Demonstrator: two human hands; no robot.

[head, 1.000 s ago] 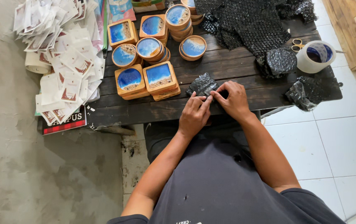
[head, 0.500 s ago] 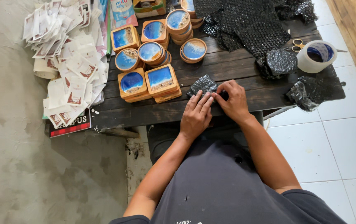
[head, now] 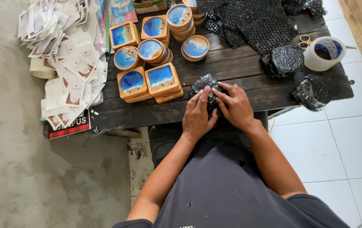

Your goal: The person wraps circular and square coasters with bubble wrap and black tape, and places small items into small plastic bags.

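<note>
Both my hands press on a small bundle wrapped in black bubble wrap [head: 204, 82] at the near edge of a dark wooden table [head: 240, 69]. My left hand [head: 198, 114] lies flat over its left side, fingers together. My right hand [head: 234, 105] covers its right side, fingers touching the wrap. What is inside the wrap is hidden. Just left of the bundle stand stacks of square wooden coasters with blue resin tops [head: 160, 81].
Round and square blue coasters [head: 153, 46] are stacked at the table's back left. A sheet of black bubble wrap [head: 252, 19], wrapped bundles [head: 287, 59], a tape roll [head: 324, 52] and scissors [head: 304, 40] lie to the right. Paper cards [head: 69, 63] pile on the floor at left.
My hands stay on the black bundle with only small finger shifts. The view has drifted slightly.
</note>
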